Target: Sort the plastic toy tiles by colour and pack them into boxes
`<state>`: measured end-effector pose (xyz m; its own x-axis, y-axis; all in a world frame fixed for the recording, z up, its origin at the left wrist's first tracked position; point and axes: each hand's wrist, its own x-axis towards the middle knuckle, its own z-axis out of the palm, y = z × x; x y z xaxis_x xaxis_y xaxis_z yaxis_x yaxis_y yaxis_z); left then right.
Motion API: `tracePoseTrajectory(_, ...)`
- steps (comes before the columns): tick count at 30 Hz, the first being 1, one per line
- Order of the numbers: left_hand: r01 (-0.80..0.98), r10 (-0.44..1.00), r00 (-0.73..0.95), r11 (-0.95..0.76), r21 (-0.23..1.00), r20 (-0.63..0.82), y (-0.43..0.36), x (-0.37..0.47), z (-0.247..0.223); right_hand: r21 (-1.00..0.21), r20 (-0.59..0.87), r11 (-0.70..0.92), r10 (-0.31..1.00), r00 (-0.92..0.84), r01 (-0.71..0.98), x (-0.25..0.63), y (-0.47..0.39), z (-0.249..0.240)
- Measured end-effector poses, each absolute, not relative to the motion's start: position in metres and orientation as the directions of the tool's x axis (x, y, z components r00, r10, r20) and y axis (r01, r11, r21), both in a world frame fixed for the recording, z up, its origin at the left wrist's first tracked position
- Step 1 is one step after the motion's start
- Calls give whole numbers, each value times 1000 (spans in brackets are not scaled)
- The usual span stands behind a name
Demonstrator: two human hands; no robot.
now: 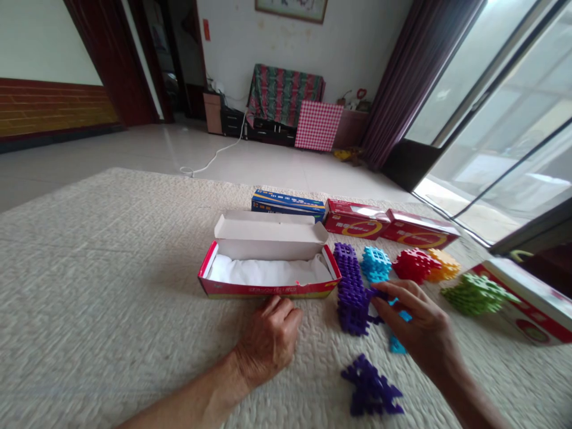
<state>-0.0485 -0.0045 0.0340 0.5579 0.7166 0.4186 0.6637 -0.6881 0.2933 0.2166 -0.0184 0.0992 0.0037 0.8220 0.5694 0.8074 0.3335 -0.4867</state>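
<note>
My right hand point(413, 313) pinches a purple interlocking plastic piece point(374, 294) between thumb and fingers, at the right side of a long stack of purple pieces point(351, 292). Below it on the cloth lies a loose pile of purple pieces point(370, 386). Light blue pieces point(399, 342) show partly behind my right hand. Curled into a fist, my left hand point(273, 333) rests on the cloth against the front of an open red box point(268, 289). Inside that box lies white cloth-like material point(268, 271), and its white lid point(270, 226) stands raised at the back.
Behind the open box stand a blue box point(288, 202) and two red boxes point(357, 219). Stacks of light blue point(376, 263), red point(413, 265), orange point(444, 264) and green pieces point(477, 293) sit at the right. A larger red-and-white box point(531, 301) lies beyond them.
</note>
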Motion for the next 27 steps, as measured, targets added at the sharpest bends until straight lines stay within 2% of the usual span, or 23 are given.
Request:
tracePoseTrajectory(3, 662, 725, 563, -683, 308, 397, -5, -49, 34, -458, 593, 380, 804, -42, 804, 188, 10, 125)
tracePoseTrajectory(6, 668, 733, 576, -677, 310, 361, -4, -49, 35, -390, 557, 485, 801, -219, 783, 141, 45, 148)
tracePoseTrajectory(9, 676, 741, 574, -669, 309, 347, -3, -49, 34, -311, 434, 517, 824, -364, 798, 84, 71, 156)
tracePoseTrajectory(12, 657, 735, 572, -677, 333, 364, -1, -48, 29, -193, 225, 527, 845, -485, 828, 35, 81, 154)
tracePoseTrajectory(16, 611, 701, 592, -712, 346, 397, 2, -48, 21, -18, 29, 563, 826, -562, 826, -3, 80, 152)
tracePoseTrajectory(22, 590, 696, 592, -718, 368, 407, 2, -48, 21, 95, -21, 610, 792, -611, 787, -17, 84, 144)
tracePoseTrajectory(27, 602, 704, 610, -710, 364, 364, 3, -48, 25, 88, 7, 596, 801, -599, 798, -13, 87, 143)
